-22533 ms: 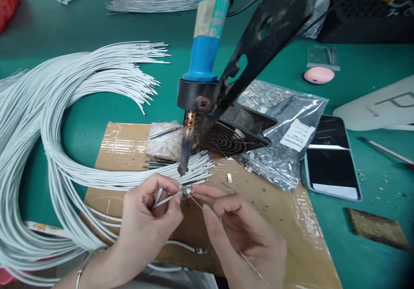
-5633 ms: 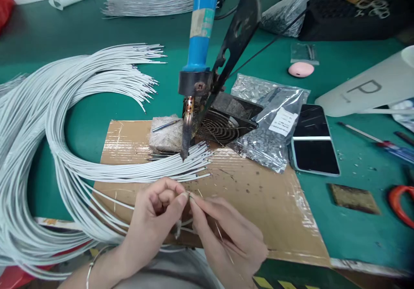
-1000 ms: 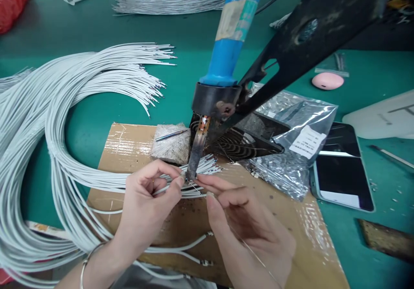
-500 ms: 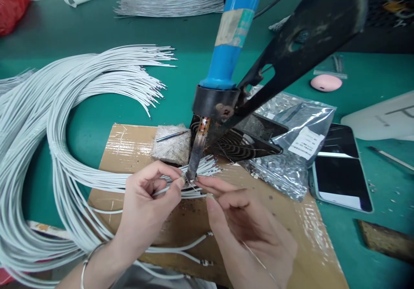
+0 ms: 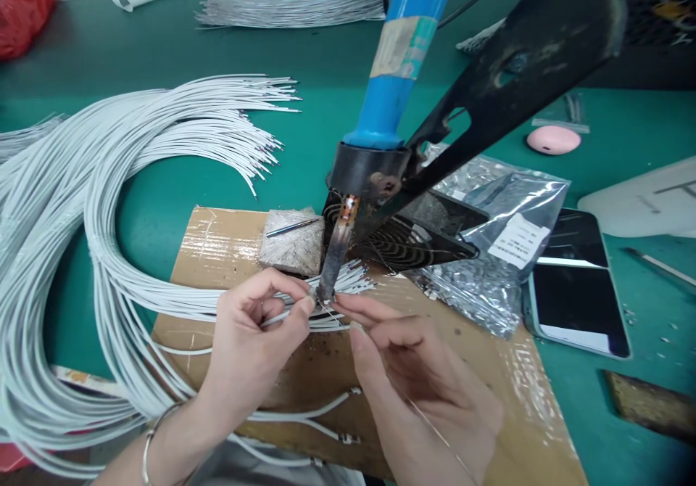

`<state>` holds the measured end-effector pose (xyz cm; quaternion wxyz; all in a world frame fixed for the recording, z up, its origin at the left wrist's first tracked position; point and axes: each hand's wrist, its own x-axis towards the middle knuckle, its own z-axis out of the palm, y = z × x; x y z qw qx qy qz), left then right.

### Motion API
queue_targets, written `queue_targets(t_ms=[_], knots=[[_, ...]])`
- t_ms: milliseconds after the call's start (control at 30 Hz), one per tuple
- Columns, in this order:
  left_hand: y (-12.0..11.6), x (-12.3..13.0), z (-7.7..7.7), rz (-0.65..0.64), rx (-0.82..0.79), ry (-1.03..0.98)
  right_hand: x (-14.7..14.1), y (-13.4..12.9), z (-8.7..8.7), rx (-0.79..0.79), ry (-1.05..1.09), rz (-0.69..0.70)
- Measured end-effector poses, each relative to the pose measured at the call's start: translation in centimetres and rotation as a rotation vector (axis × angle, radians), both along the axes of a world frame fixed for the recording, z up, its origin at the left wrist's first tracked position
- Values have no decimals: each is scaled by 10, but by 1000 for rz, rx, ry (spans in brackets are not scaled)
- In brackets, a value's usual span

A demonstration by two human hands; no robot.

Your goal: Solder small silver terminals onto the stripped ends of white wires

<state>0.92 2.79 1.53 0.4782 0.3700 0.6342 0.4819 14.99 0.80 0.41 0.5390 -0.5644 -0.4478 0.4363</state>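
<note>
A blue-handled soldering iron (image 5: 375,109) points downward in a black metal holder (image 5: 489,87). Its dark tip (image 5: 330,276) comes down between the fingertips of both hands. My left hand (image 5: 261,334) pinches thumb and forefinger at the tip's left side; whatever small piece they grip is mostly hidden. In my right hand (image 5: 418,384), a thin solder wire (image 5: 435,431) runs across the palm and out past the thumb toward the iron's tip. Behind the fingers lie the ends of a bundle of white cables (image 5: 185,297).
A cardboard sheet (image 5: 467,392) covers the green bench, with several finished-looking cable ends (image 5: 326,428) low on it. Around the iron are a wiry pad (image 5: 288,254), a clear plastic bag (image 5: 511,254) and a phone (image 5: 576,290). A pink oval object (image 5: 553,140) sits farther right.
The whole view has shifted slightly, so everything appears a little farther right. Both hands keep the same grip at the iron's tip.
</note>
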Motion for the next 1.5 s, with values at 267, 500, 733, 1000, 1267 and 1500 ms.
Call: queue_targets(t_ms=[267,500,733,1000,1267,1500], knots=[[0,-1,-1,-18,3,-6,-1,1,1,15,34,3],[0,-1,-2,-14,6,17,-6,2,6,-6,18,-38],[1,-2,-2,-22,1,11,-5,1,3,-21,24,-35],[-1,-3,-3,-34,-19,9,-5,0,3,-62,49,-32],[-2,2,0,-13,-53,36,-4,1,2,-81,65,-37],[-3,8,10,16,-97,65,-1,2,1,-133,87,-7]])
